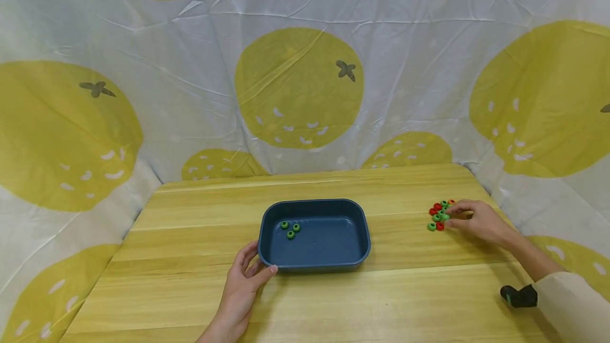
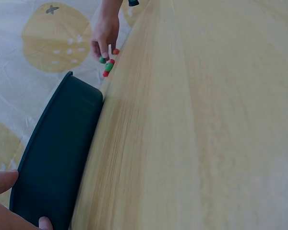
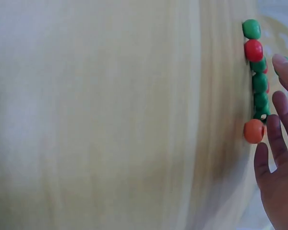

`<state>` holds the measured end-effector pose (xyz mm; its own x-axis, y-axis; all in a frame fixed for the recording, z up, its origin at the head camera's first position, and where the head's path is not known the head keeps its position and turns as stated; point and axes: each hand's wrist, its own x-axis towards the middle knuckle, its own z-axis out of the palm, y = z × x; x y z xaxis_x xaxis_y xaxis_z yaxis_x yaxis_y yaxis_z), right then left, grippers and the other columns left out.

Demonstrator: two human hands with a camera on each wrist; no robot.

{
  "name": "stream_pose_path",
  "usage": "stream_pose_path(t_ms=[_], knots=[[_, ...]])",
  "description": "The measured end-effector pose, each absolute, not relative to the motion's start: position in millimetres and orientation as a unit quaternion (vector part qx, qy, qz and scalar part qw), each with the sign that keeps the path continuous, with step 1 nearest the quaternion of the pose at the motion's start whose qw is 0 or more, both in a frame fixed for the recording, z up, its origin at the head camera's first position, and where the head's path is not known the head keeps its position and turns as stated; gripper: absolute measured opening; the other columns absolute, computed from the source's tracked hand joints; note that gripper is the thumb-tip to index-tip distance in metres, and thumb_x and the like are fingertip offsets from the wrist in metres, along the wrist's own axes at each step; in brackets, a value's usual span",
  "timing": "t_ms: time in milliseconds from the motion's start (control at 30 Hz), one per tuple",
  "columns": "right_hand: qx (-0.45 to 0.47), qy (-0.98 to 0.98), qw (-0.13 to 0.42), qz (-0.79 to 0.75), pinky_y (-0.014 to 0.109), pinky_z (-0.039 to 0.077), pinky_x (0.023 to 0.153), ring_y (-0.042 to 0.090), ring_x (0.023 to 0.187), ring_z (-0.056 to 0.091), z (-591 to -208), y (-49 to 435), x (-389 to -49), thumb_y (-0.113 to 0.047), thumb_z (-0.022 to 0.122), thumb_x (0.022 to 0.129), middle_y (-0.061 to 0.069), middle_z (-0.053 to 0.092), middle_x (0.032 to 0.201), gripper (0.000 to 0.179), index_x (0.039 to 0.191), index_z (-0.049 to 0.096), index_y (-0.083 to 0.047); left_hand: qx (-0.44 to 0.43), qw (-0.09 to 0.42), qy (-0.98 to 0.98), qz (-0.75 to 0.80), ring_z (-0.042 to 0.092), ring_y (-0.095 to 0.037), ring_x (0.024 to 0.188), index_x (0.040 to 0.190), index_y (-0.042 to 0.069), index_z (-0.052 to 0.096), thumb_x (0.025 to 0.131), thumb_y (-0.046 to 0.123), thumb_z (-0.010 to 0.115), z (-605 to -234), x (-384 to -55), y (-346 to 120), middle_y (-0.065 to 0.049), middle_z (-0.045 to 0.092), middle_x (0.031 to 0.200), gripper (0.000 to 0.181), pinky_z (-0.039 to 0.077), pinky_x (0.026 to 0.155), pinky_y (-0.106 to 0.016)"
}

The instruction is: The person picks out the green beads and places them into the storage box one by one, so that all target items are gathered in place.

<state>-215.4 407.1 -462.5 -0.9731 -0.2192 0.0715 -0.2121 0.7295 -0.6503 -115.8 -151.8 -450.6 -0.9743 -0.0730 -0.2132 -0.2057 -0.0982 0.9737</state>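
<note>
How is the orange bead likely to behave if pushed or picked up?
The orange bead would probably roll when pushed, given its rounded sides. It is likely light, being small beside the right hand. Its smooth-looking surface may make it a little slippery to pinch.

The left hand slants up from its wrist in a grip, fingers bent and thumb set apart toward the right. The right forearm angles up and leftward, the right hand pinching with its fingertips, some fingers loosely spread.
</note>
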Motion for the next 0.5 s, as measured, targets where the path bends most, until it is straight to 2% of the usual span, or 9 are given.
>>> stream_pose_path(t_ms=[133,367,500], knots=[[-0.116,0.924,0.007,-0.364,0.03,0.056,0.077,0.03,0.103,0.063,-457,403,-218,-0.023,0.081,0.093,0.014,0.068,0.117,0.027,0.113,0.076,-0.006,-0.104,0.045,0.67,0.733,0.044,-0.037,0.14,0.154,0.007,0.039,0.092,0.001,0.077,-451,-115,-152,-0.016,0.042,0.155,0.072,0.05,0.095,-0.023],[-0.127,0.924,0.014,-0.361,0.032,0.056,0.077,0.031,0.102,0.064,-449,393,-225,-0.026,0.08,0.094,0.008,0.071,0.113,0.026,0.114,0.076,-0.009,-0.104,0.045,0.666,0.737,0.043,-0.037,0.14,0.153,0.007,0.04,0.091,0.001,0.077,-451,-115,-152,-0.016,0.042,0.155,0.073,0.05,0.095,-0.024],[-0.132,0.923,0.019,-0.36,0.036,0.056,0.081,0.031,0.104,0.064,-444,385,-230,-0.028,0.079,0.094,0.006,0.072,0.112,0.026,0.114,0.076,-0.012,-0.106,0.047,0.667,0.736,0.043,-0.038,0.141,0.154,0.007,0.04,0.091,0.001,0.077,-451,-115,-152,-0.017,0.041,0.155,0.073,0.05,0.095,-0.025]])
